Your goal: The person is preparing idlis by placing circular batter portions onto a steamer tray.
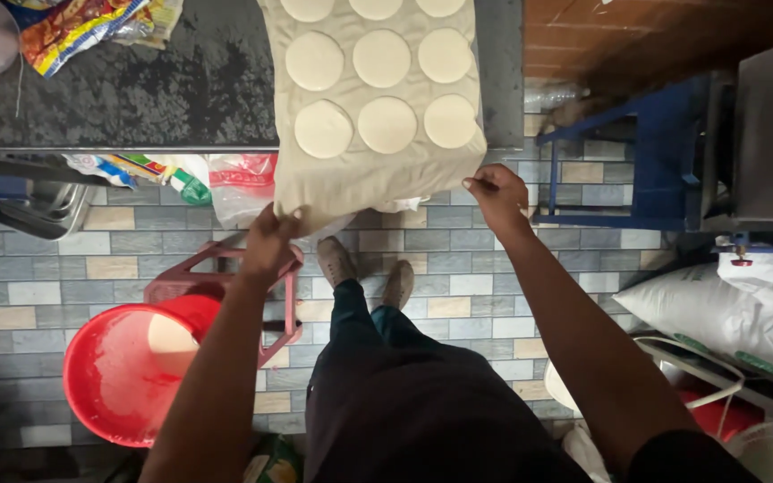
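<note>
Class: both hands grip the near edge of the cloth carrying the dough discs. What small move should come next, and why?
Probably a slow, level pull with the left hand and right hand together: the cloth already overhangs the counter, and tilting could slide the dough discs off.

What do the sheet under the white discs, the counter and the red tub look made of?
The sheet looks like beige woven cloth, matte: it drapes and creases where the left hand and right hand pinch its edge. The discs look like soft raw dough, pale and dull. The counter seems dark speckled stone, slightly glossy. The tub looks like shiny moulded plastic.
</note>
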